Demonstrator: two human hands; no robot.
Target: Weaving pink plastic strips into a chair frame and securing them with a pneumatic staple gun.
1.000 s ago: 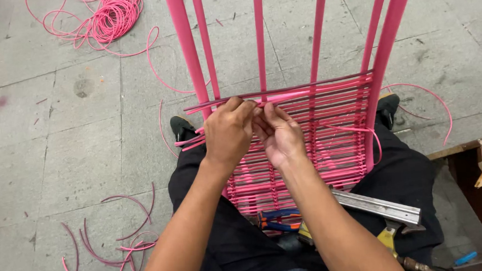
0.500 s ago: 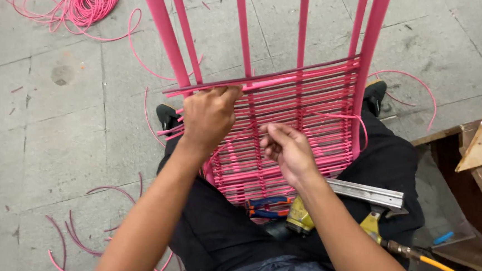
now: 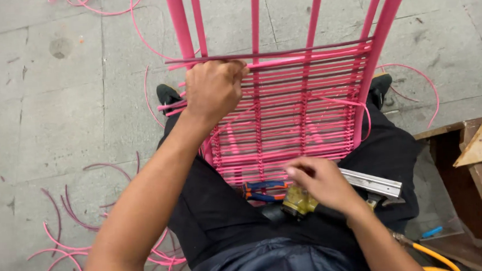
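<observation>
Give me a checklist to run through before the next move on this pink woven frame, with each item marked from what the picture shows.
1. Left hand grips the top woven cords on the pink frame: ok.
2. Right hand is down at the tools on the lap, fingers over the brass-coloured tool: ok; whether it grasps it, cannot tell.
3. Pliers with blue and orange handles lie within reach beside that hand: ok.
4. Metal bar rests across the lap, not slipping: cannot tell.
5. Woven rows lie even and tight: ok in the lower part; one cord crosses slack on the right: not ok.
6. Loose cord scraps on the floor stay apart from the shoes: ok.
</observation>
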